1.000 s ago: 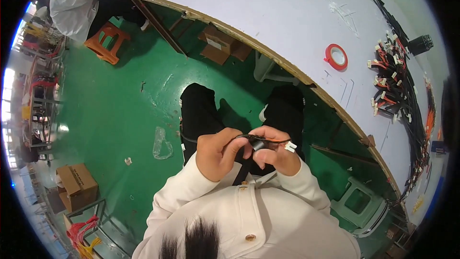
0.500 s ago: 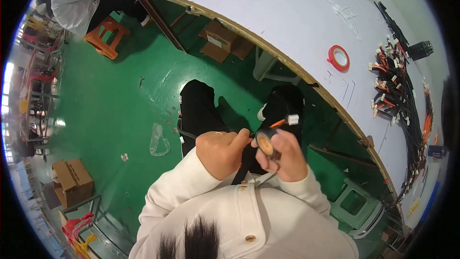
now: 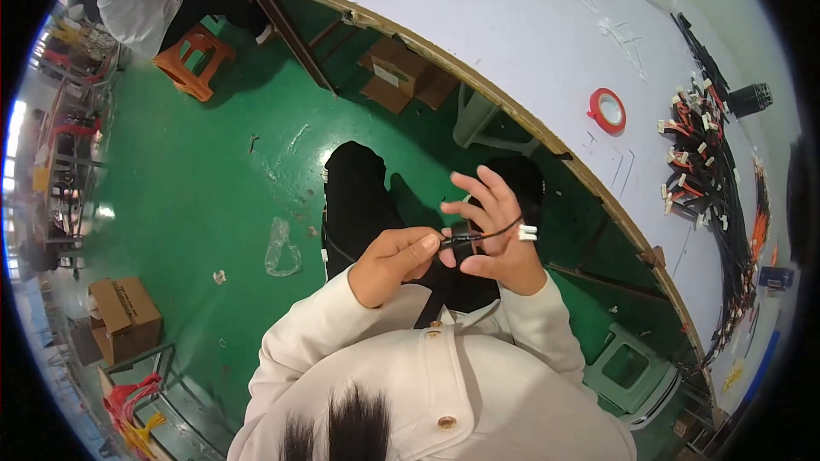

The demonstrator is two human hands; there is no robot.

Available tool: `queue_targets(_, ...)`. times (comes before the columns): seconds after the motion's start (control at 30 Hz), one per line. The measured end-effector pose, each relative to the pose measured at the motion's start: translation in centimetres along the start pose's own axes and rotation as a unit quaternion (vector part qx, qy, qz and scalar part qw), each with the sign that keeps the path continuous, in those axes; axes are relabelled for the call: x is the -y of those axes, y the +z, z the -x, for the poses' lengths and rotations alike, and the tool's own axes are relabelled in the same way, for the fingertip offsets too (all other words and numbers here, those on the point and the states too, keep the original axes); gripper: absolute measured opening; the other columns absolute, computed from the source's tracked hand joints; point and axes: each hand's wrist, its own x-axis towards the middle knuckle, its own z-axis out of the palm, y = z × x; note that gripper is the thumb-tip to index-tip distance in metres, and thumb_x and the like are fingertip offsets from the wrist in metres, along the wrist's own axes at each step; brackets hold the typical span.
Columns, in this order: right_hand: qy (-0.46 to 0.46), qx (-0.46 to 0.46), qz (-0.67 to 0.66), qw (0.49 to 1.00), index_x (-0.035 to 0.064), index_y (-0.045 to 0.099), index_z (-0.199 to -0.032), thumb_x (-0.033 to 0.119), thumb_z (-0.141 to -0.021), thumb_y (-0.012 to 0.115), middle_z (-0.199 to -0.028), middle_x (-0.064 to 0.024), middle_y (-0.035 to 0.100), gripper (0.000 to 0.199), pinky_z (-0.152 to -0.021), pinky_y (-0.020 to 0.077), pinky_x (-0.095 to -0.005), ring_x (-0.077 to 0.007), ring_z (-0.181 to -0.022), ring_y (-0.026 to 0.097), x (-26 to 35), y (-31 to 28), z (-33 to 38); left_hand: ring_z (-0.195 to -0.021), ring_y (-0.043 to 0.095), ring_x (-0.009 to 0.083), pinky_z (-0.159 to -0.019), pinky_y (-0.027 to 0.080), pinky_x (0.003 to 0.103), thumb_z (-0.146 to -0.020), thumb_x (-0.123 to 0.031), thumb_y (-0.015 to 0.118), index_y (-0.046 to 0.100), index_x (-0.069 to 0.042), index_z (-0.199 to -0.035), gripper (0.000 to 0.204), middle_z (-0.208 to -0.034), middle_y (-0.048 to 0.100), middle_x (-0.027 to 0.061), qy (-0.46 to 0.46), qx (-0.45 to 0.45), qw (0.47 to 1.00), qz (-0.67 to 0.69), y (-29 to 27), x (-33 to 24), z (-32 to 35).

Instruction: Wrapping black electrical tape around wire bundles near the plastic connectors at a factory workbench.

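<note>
In front of my lap my left hand (image 3: pixel 395 261) is closed, thumb and fingers pinching a black cable (image 3: pixel 491 234). From the pinch the cable runs right across my other palm to a white connector (image 3: pixel 528 232). A roll of black tape (image 3: pixel 462 244) sits against the cable between both hands, partly hidden by it. My right hand (image 3: pixel 511 260) has its fingers spread and stretched out around the roll and cable; whether its lower fingers touch the roll is unclear.
A white table (image 3: pixel 512 43) curves along the far and right side. On it lie a red tape roll (image 3: pixel 607 111), bundled cables with white connectors (image 3: pixel 696 149) and a black cylindrical thing (image 3: pixel 750 99). A green stool (image 3: pixel 630 367) stands right, a cardboard box (image 3: pixel 126 318) left.
My right hand has opened from its grip around the tape roll and spread its fingers. The connector end has swung down slightly, and the roll has turned. My left hand keeps its pinch.
</note>
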Motion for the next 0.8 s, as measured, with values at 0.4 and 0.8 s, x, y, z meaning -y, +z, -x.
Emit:
queue_targets(0.4,-0.084,0.035,0.093,0.992,-0.0026,0.055,-0.091,-0.004,-0.078,0.055,-0.097,-0.0108,0.052,0.013,-0.067,0.0476,-0.026,-0.0135,-0.072,0.057,-1.3,1.0,0.3,-0.053,0.026,0.0046,-0.049,0.02,0.02,-0.097,-0.03,0.044,0.058,-0.001,-0.094,0.033,-0.063,0.04,-0.0039,0.07,0.002,0.996,-0.055,0.5,0.4,-0.1)
queue_targets(0.8,0.139,0.037,-0.002,0.99,-0.0001,0.058,-0.079,0.006,-0.08,0.063,-0.076,-0.0078,0.059,0.008,-0.058,0.0456,-0.0249,-0.0101,-0.063,0.056,-1.3,2.4,3.6,-0.051,0.049,0.0104,-0.048,0.037,0.025,-0.084,-0.012,0.059,0.06,-0.001,-0.075,0.014,-0.055,0.052,0.0027,0.298,-0.324,0.822,-0.361,-4.5,2.3,-4.5)
